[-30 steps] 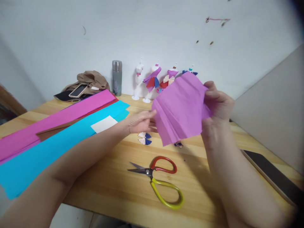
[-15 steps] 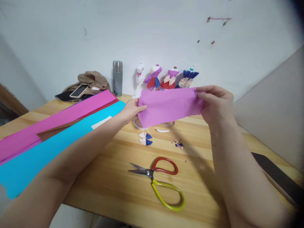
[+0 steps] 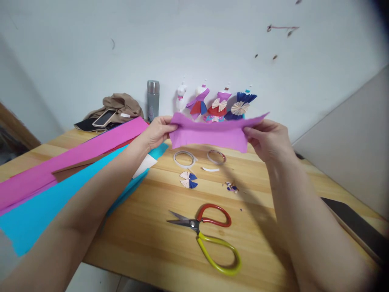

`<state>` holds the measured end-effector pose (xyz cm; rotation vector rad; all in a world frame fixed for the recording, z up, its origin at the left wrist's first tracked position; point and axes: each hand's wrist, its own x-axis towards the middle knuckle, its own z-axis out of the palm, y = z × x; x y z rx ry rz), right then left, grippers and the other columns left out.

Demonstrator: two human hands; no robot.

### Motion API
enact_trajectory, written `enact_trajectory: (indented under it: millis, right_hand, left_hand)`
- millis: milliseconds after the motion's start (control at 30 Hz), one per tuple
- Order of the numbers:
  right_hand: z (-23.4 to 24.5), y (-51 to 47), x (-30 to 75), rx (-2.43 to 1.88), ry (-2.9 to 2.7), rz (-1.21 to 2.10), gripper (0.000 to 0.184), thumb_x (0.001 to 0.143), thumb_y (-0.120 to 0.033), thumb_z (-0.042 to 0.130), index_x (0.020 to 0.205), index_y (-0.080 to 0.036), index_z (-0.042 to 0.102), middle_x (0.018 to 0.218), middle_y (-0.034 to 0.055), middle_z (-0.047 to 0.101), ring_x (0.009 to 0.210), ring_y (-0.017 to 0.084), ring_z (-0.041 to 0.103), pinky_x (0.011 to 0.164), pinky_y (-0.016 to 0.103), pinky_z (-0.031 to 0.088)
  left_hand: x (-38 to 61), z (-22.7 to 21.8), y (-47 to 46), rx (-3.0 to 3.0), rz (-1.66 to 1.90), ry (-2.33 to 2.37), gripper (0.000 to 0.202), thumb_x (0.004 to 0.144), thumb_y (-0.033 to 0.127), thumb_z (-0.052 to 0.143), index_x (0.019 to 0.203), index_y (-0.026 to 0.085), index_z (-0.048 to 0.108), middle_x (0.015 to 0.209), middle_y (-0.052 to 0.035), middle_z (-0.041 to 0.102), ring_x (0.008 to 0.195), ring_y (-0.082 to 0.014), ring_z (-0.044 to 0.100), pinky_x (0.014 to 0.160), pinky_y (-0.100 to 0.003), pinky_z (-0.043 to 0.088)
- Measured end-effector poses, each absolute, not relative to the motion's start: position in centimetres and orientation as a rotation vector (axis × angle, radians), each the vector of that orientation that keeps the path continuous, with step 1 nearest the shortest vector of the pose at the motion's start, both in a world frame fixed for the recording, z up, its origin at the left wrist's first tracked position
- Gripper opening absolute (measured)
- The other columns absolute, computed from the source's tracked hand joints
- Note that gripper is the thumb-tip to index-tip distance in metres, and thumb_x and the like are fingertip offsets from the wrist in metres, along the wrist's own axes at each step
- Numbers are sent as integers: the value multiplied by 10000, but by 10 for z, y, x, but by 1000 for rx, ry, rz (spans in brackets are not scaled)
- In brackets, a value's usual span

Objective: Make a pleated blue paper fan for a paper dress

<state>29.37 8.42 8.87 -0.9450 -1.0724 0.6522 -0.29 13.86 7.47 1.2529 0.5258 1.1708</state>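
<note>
A piece of purple crepe paper [image 3: 209, 134] is stretched in the air between my hands, its top edge sagging in the middle. My left hand [image 3: 160, 130] pinches its left end, and my right hand [image 3: 267, 138] grips the right end, where a corner sticks up past the fingers. Below the paper lie two rolls of tape [image 3: 184, 166], a short white strip [image 3: 210, 169] and a pleated pink-and-blue paper bow [image 3: 188, 179]. Nearer to me, scissors [image 3: 196, 227] with one red and one yellow handle rest with their blades parted.
Pink crepe paper [image 3: 73, 152] and blue crepe paper [image 3: 57, 198] cover the table's left side. Against the wall stand a grey flask [image 3: 153, 99] and several small dressed figures [image 3: 220, 103]. Paper scraps [image 3: 232, 187] lie mid-table; a dark flat object [image 3: 352, 225] is at right.
The purple paper has tilted and sagged, uncovering both tape rolls. My left hand has moved slightly up and left. Blue paper under my left arm now shows a lifted or folded edge.
</note>
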Motion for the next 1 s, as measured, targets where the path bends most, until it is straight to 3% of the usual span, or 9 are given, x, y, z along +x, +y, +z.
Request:
enact_trajectory:
  millis: [67,200,300,400,533,667,1000]
  right_hand:
    - [88,84,294,-926,-1082,620,166,431,-76,770,542,-188,718,607,26,684,569,137,578,507,270,460]
    - [90,82,295,-891,-1104,577,164,458,-61,780,492,-188,683,667,39,696,643,152,606,562,282,470]
    - [91,80,296,-888,-1130,580,164,475,-64,777,495,-196,682,684,42,705,648,160,609,561,289,464]
    - [90,79,295,-898,-1152,598,154,473,-67,763,486,-202,689,679,47,711,641,166,607,536,286,448]
    - [90,79,295,-913,-1153,600,134,452,-77,750,468,-201,699,672,54,713,628,166,601,517,280,428]
    - [92,79,297,-918,-1148,578,139,444,-80,759,456,-204,699,655,44,703,633,159,594,527,273,417]
    - [95,75,295,-953,-1185,567,176,499,-16,703,481,-190,722,684,50,700,670,146,597,548,270,416]
  left_hand:
    - [-4,78,137,1276,1143,563,222,578,70,686,766,158,766,759,-14,730,720,-124,647,794,-293,533]
    - [-10,84,133,1346,1063,526,327,523,80,585,778,118,786,715,-52,729,641,-126,616,695,-280,525]
    - [-12,86,131,1361,1066,477,232,650,236,654,773,84,776,741,-100,730,694,-175,634,713,-329,529]
    - [-9,85,130,1466,1100,614,270,724,361,731,730,92,744,705,-90,702,688,-177,617,718,-338,511]
    - [0,82,130,1625,1148,816,142,661,164,779,792,123,745,655,-12,658,644,-121,577,662,-263,467]
    - [2,82,130,1672,1078,830,363,673,78,744,1031,138,739,631,25,610,638,-112,588,652,-249,474]
    - [0,88,129,1780,899,904,246,683,44,694,903,122,771,724,-24,682,653,-129,609,709,-293,510]
